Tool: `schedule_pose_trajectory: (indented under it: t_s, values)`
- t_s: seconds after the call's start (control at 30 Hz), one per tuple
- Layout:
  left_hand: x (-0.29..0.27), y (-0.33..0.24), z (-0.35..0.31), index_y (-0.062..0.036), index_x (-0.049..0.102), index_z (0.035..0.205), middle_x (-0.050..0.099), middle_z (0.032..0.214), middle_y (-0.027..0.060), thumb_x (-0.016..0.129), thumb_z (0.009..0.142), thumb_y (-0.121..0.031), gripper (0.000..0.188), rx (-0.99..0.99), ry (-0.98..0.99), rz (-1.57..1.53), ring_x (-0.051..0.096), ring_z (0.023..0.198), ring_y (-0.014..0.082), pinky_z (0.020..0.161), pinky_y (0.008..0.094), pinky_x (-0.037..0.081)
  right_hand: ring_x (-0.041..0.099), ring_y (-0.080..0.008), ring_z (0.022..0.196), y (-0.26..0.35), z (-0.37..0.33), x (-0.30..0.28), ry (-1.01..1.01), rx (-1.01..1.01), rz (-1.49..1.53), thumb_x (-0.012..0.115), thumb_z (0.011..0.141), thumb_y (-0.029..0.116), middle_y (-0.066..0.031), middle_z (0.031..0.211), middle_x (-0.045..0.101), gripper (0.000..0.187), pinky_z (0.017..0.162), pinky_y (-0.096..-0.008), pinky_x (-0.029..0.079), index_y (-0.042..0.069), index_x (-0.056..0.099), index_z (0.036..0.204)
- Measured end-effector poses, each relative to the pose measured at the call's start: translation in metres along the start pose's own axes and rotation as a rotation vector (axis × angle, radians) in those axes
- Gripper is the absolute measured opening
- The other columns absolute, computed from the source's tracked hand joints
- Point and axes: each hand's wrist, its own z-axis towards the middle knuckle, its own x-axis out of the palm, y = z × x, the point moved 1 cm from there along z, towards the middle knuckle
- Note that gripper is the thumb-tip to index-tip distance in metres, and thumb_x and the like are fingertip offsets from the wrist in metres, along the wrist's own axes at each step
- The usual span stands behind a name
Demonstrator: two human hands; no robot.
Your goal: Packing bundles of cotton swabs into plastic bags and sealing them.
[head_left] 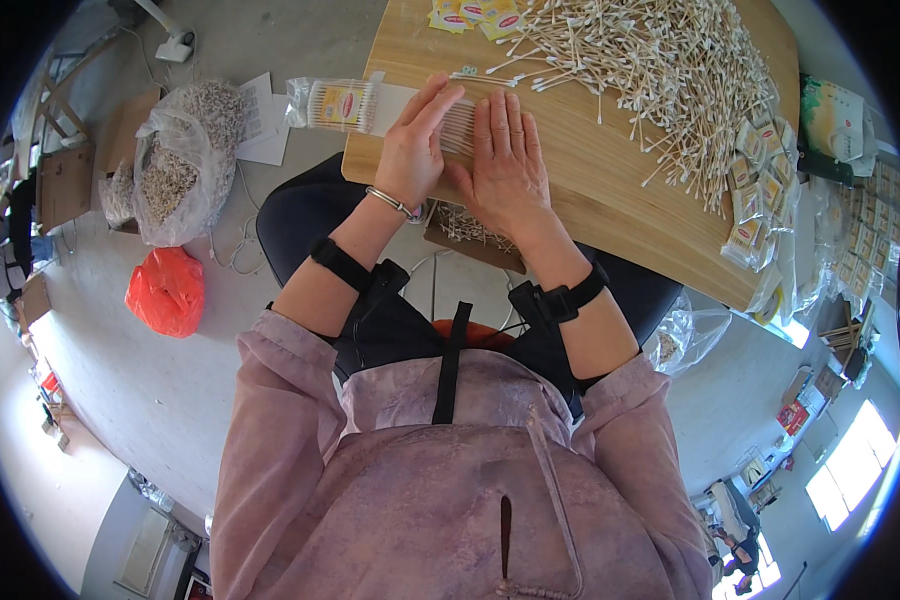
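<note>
My left hand (417, 143) and my right hand (505, 160) lie flat side by side on a bundle of cotton swabs (458, 127) at the near edge of a wooden table (590, 190). The bundle sits half inside a clear plastic bag (335, 103) that sticks out past the table's left edge. Both hands press on the swabs, fingers stretched out. A large loose heap of cotton swabs (650, 70) covers the far part of the table.
Small yellow-and-white packets (755, 200) line the table's right side, more (475, 15) at the far edge. On the floor at left stand a clear sack of pale bits (185, 160) and a red plastic bag (167, 290). Cardboard boxes (65, 185) sit farther left.
</note>
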Motion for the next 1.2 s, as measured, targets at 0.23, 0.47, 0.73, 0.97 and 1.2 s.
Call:
schedule_pose_trajectory:
  t_s: [0.23,0.47,0.73,0.97,1.2]
  values:
    - [0.000,0.006,-0.003,-0.0056,0.056,0.121,0.053,0.129,0.0139,0.046,0.087,0.007,0.038,-0.028,-0.020,-0.075,0.054,0.116,0.0280,0.096,0.0342,0.045,0.016,-0.0321,0.140,0.001,0.000,-0.001,0.000,0.000,-0.028,0.052,0.086,0.045,-0.0208,0.148,0.022,0.079,0.114,-0.0433,0.011,-0.006,0.026,0.140]
    - [0.008,0.010,-0.002,0.0029,0.043,0.130,0.046,0.134,0.0158,0.041,0.090,0.009,0.041,-0.278,-0.153,-0.778,0.044,0.126,0.0224,0.106,0.0365,0.035,0.015,-0.0310,0.140,0.001,0.002,0.000,-0.017,-0.003,-0.024,0.051,0.086,0.048,-0.0198,0.148,0.022,0.080,0.114,-0.0431,0.011,-0.005,0.026,0.140]
    - [-0.002,0.002,0.000,-0.0035,0.045,0.131,0.045,0.137,0.0134,0.038,0.082,0.015,0.053,-0.019,0.068,-0.118,0.044,0.127,0.0238,0.103,0.0320,0.039,0.015,-0.0312,0.141,0.000,0.003,0.001,0.017,-0.022,-0.041,0.052,0.085,0.046,-0.0201,0.148,0.022,0.080,0.114,-0.0431,0.012,-0.005,0.024,0.140]
    - [0.001,0.012,-0.003,0.0010,0.044,0.131,0.044,0.138,0.0130,0.037,0.089,0.009,0.044,-0.158,0.012,-0.497,0.043,0.128,0.0223,0.107,0.0341,0.034,0.015,-0.0312,0.140,0.003,0.002,0.001,0.010,0.001,-0.033,0.052,0.086,0.046,-0.0205,0.149,0.021,0.080,0.114,-0.0432,0.012,-0.005,0.024,0.141]
    - [0.001,0.012,-0.001,0.0039,0.037,0.136,0.037,0.143,0.0152,0.036,0.090,0.004,0.046,-0.187,-0.033,-0.740,0.032,0.135,0.0236,0.112,0.0363,0.023,0.014,-0.0328,0.140,0.009,0.007,0.004,-0.011,-0.023,-0.011,0.050,0.088,0.046,-0.0213,0.148,0.020,0.078,0.114,-0.0431,0.010,-0.005,0.024,0.141]
